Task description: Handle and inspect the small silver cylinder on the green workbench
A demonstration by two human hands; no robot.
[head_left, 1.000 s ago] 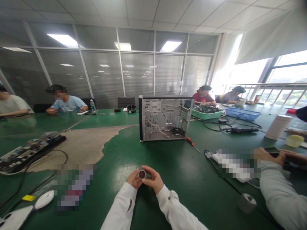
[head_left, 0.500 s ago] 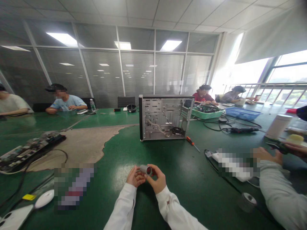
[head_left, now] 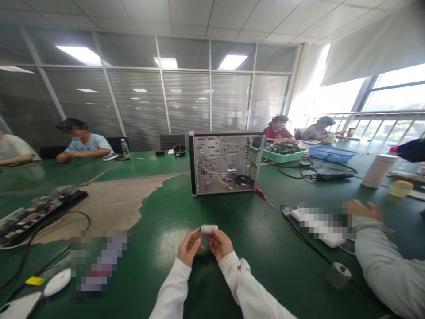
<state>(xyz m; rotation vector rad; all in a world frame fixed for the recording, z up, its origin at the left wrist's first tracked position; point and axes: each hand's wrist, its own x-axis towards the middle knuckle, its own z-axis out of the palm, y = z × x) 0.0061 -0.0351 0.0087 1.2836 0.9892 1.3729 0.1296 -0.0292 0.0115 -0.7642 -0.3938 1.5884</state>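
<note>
A small grey metal cylinder lies sideways between my two hands, raised above the green table. My right hand grips it from the right, fingers closed around its lower side and right end. At the cylinder's left end, my left hand has its fingers curled in, fingertips against that end. Further back stands an open computer case, its bare metal inside showing cables and a fan. A red-handled screwdriver rests by the case's right corner.
A similar grey cylinder sits on the right, near a co-worker's sleeve. A white power strip lies close by. Circuit boards and cables are on the left. Green and blue baskets stand behind right.
The cylinder has turned from its open end facing me to lying sideways across my view. My right hand has shifted its grip to the cylinder's lower side. The co-worker's farther hand has left view.
</note>
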